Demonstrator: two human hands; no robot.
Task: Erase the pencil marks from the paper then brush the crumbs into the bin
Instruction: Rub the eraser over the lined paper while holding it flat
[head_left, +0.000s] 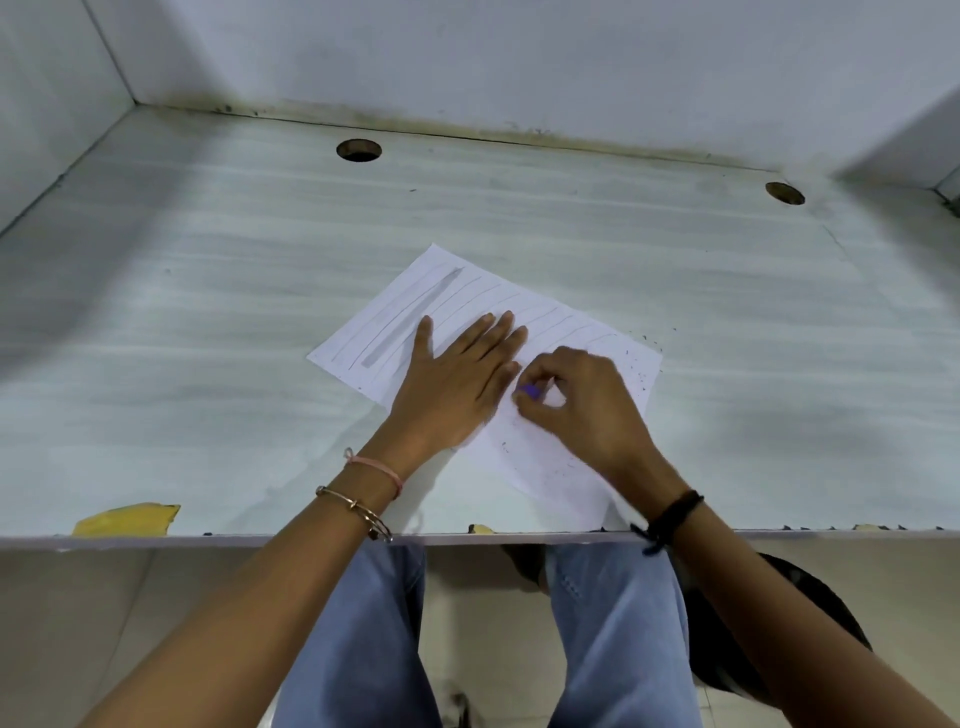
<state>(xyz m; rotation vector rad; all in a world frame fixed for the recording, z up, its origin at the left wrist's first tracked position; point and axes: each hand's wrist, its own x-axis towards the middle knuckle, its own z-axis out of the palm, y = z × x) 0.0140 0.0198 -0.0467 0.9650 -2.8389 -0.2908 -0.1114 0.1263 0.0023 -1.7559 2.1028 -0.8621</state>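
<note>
The purple eraser (531, 391) sits on the paper (384, 322), pinched by the curled fingers of the right hand (576, 410). Just beside it, the left hand (457, 384) presses the paper, fingers straight. Dark crumbs (640, 365) speckle the paper's right side on the table (208, 312).

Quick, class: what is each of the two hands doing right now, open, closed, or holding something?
Left hand: open, pressed flat on the paper.
Right hand: closed, pinching the purple eraser.
</note>
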